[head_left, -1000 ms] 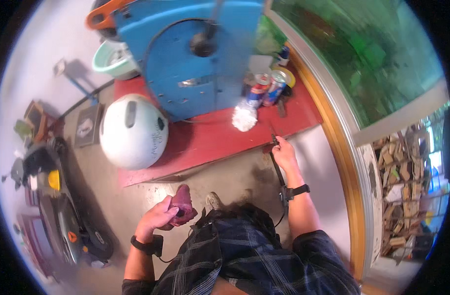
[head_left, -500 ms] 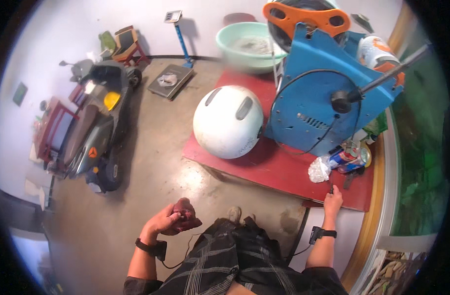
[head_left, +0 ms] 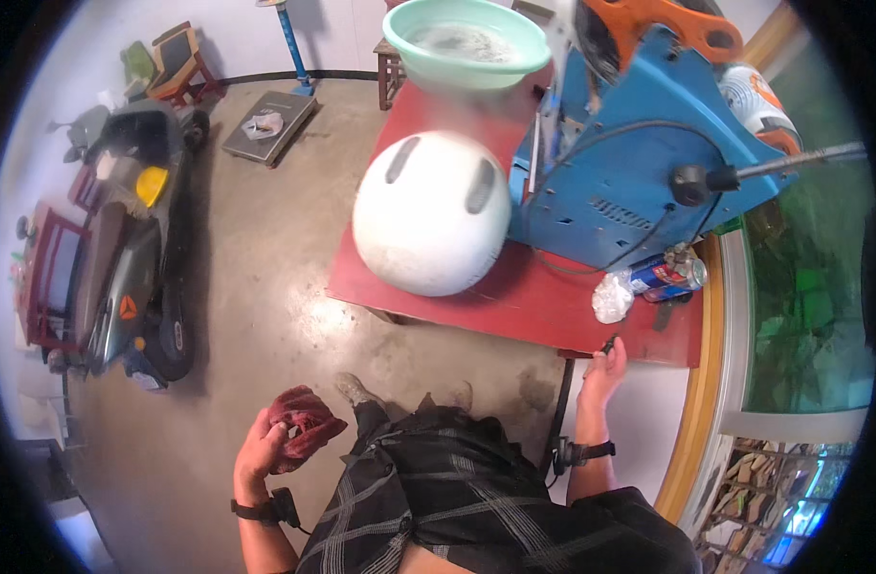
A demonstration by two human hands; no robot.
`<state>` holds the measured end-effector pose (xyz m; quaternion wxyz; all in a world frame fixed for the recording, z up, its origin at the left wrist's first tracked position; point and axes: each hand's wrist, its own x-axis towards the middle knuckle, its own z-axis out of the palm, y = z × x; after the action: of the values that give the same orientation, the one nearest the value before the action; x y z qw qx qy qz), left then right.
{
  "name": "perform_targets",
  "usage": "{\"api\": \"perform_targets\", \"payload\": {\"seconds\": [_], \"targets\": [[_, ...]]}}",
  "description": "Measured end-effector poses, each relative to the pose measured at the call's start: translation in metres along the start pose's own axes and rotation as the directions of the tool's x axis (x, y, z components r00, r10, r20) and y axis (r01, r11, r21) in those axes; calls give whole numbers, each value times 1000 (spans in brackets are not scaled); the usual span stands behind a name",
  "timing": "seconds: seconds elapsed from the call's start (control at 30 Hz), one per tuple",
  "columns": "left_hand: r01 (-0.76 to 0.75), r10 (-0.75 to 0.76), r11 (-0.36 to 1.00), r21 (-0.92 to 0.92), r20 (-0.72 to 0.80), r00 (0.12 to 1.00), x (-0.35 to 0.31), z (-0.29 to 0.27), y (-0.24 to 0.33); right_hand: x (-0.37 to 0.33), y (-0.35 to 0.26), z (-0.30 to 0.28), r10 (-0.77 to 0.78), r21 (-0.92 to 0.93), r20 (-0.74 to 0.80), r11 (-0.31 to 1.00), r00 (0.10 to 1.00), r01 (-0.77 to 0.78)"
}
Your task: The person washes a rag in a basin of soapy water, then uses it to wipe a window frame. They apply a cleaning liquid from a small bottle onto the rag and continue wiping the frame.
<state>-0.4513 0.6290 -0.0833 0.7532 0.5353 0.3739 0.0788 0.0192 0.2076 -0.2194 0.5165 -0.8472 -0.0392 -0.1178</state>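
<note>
Head: L hand low gripping cloth, R hand fwd gripping dk item.

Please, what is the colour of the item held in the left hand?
The item in the left hand is dark red; the head view shows it.

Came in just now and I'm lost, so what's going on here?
A person's left hand holds a crumpled dark red cloth, away from the red table. The right hand, near the table's front edge, pinches a small dark object, too small to identify. On the table are a white helmet, a blue machine and drink cans, none of them in either hand.
</note>
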Motion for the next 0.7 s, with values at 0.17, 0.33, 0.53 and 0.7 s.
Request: {"api": "perform_targets", "payload": {"seconds": [0.17,0.33,0.53,0.7], "targets": [[-39,32,991,124,55,998,25,-81,27,-35,-51,87,40,27,17,999,999,-40],[-102,123,935,338,-41,992,53,-170,59,12,-71,132,256,104,70,959,964,-262],[-147,193,929,340,-105,976,84,-206,112,-13,-136,162,142,-343,-160,920,977,-190],[-73,80,954,292,-12,997,128,-209,164,-12,-80,156,78,-312,-195,940,978,-138]]}}
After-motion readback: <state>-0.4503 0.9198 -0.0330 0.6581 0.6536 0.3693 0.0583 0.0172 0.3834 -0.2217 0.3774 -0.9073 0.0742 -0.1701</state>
